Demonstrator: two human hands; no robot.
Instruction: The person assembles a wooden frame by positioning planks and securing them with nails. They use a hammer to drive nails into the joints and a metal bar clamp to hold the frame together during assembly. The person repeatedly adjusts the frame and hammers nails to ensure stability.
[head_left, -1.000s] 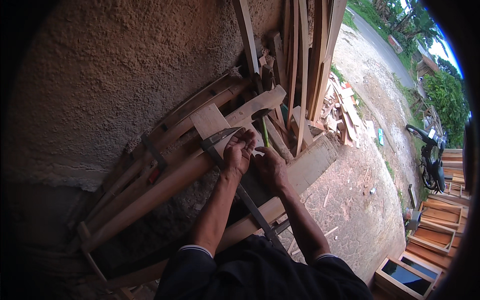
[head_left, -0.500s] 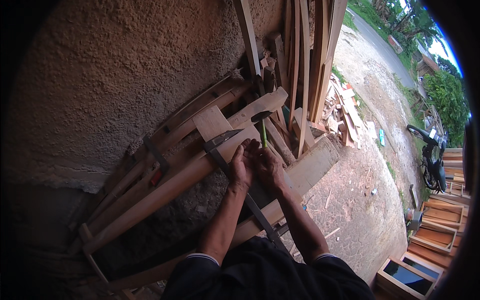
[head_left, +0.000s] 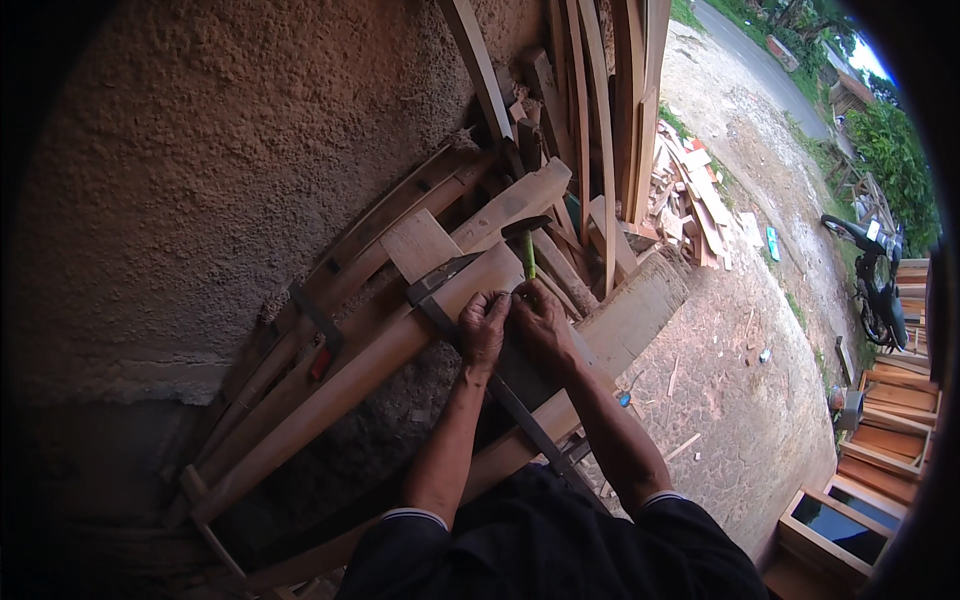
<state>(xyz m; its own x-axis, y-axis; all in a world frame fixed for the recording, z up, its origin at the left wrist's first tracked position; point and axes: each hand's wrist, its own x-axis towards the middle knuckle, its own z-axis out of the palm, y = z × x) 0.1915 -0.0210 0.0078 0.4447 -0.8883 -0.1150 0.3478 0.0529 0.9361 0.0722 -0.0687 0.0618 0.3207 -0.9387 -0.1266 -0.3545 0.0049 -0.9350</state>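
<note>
My right hand (head_left: pixel 542 322) is closed around a hammer (head_left: pixel 529 256) with a green handle and a dark head pointing away from me. Close beside it, my left hand (head_left: pixel 482 322) has its thumb and fingers pinched together, nearly touching the right fingertips; whatever they hold is too small to make out. Both hands are above a wooden frame. Just left of them, a dark metal bar clamp (head_left: pixel 518 415) crosses the frame's long rail (head_left: pixel 330 420). A short wooden block (head_left: pixel 420 247) lies at the clamp's far end.
Another clamp with a red handle (head_left: pixel 321 363) sits farther left on the frame. A rough wall (head_left: pixel 250 130) rises behind. Tall planks (head_left: pixel 628 120) lean at the back, beside scrap wood (head_left: pixel 705 195). A motorcycle (head_left: pixel 875 280) and wooden frames (head_left: pixel 895 420) stand at right.
My left hand has gone from partly open, palm up, to a pinch. The right hand still has the hammer, whose head has tilted slightly. The view has shifted a little.
</note>
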